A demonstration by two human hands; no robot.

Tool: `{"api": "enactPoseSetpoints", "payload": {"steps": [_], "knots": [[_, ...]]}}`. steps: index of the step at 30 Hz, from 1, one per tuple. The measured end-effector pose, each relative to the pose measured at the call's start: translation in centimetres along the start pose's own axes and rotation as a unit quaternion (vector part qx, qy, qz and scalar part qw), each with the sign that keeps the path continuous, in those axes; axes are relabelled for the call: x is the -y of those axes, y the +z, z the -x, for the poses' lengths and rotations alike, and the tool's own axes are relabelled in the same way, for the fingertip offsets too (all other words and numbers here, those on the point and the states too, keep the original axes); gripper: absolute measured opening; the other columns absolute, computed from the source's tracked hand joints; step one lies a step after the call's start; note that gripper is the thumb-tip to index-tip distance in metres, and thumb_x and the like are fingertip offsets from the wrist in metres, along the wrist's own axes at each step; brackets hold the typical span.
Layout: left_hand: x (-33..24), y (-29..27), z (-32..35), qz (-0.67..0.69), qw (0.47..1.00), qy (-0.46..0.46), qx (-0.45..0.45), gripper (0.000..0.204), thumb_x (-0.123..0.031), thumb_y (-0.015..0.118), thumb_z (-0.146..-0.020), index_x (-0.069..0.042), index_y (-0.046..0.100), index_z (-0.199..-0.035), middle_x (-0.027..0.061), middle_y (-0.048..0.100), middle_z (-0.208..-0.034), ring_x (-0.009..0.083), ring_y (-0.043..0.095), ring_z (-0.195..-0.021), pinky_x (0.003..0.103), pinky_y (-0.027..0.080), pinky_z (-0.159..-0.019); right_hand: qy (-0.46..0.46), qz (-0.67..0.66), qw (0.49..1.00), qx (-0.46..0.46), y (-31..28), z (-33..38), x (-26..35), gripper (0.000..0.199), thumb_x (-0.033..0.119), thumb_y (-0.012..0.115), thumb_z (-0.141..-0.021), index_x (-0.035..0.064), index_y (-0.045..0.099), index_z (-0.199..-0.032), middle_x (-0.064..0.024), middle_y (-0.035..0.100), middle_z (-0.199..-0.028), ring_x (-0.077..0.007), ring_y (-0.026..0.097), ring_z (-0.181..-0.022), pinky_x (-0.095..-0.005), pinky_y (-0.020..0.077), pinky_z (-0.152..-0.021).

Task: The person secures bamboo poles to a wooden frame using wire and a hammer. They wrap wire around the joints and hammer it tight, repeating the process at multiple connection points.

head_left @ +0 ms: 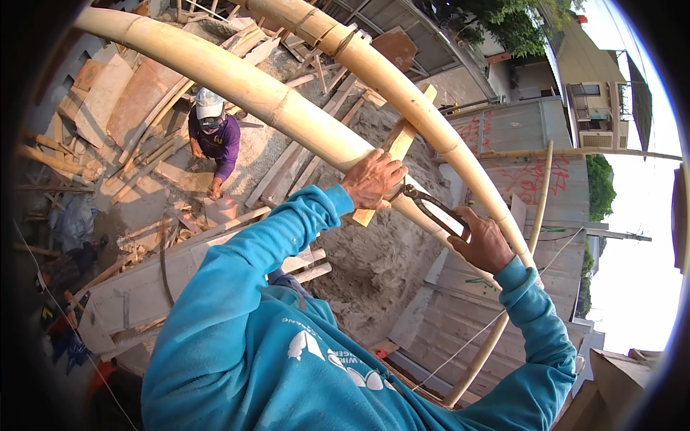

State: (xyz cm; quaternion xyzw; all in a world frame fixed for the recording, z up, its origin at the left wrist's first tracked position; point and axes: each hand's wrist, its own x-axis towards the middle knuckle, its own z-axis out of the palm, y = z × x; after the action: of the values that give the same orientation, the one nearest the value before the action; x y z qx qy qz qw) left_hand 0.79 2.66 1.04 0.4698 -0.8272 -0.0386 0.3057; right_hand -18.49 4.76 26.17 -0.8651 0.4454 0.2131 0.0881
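Note:
My right hand is closed around the handles of a pair of dark metal pincers. Their jaws rest at the side of a thick bamboo pole, close to my left fingertips. Bent over that same pole is my left hand, its fingers curled round it. A squared wooden batten crosses beneath the pole beside this hand. What lies between the pincer jaws is too small to make out. A second bamboo pole runs alongside, farther off, over the batten's far end.
Below on the ground, a person in a purple shirt and pale cap stands among scattered boards. A sand heap lies under the poles. Corrugated metal fencing stands to the right, with a thin upright bamboo pole before it.

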Motion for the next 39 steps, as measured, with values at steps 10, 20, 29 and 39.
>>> {"api": "enactPoseSetpoints", "payload": {"steps": [10, 20, 29, 39], "knots": [[0.1, 0.8, -0.2, 0.008, 1.000, 0.010, -0.016, 0.091, -0.058, 0.084, -0.065, -0.010, 0.053, -0.136, 0.0067, 0.057, -0.130, 0.0269, 0.052, -0.123, 0.047, 0.039, -0.108, 0.201, -0.225, 0.933, 0.196, -0.2, -1.0, -3.0, 0.055, 0.043, 0.040, -0.105, -0.0005, 0.065, -0.084, -0.0055, 0.059, -0.062, -0.0164, 0.059, -0.053, -0.0354, 0.0492, -0.051], [-1.6, 0.1, 3.1, 0.114, 0.979, -0.027, -0.165, 0.090, -0.039, 0.087, -0.069, -0.007, 0.045, -0.142, 0.0100, 0.049, -0.141, 0.0310, 0.046, -0.132, 0.051, 0.032, -0.115, 0.122, -0.273, 0.946, -0.122, 16.4, 3.7, -3.0, 0.038, 0.030, 0.050, -0.104, -0.0015, 0.064, -0.088, -0.0127, 0.055, -0.059, -0.0249, 0.055, -0.053, -0.0386, 0.0435, -0.052], [-2.1, 5.3, 6.7, 0.540, 0.684, -0.477, 0.121, 0.080, -0.028, 0.083, -0.073, 0.007, 0.046, -0.134, 0.0201, 0.062, -0.123, 0.0344, 0.062, -0.108, 0.039, 0.049, -0.095, 0.081, -0.299, 0.943, -0.120, 16.0, 3.5, -2.7, 0.028, 0.022, 0.053, -0.103, -0.0038, 0.055, -0.111, -0.0234, 0.060, -0.066, -0.0409, 0.064, -0.059, -0.0469, 0.0468, -0.056], [-4.5, 9.7, 5.7, 0.728, 0.527, -0.430, -0.087, 0.076, -0.008, 0.086, -0.070, 0.001, 0.049, -0.136, 0.0114, 0.064, -0.119, 0.0223, 0.065, -0.104, 0.035, 0.055, -0.090, 0.098, -0.237, 0.963, -0.081, 12.1, 3.2, -3.9, 0.030, 0.025, 0.053, -0.101, -0.0044, 0.056, -0.095, -0.0234, 0.060, -0.065, -0.0400, 0.063, -0.057, -0.0471, 0.0485, -0.057]]}}
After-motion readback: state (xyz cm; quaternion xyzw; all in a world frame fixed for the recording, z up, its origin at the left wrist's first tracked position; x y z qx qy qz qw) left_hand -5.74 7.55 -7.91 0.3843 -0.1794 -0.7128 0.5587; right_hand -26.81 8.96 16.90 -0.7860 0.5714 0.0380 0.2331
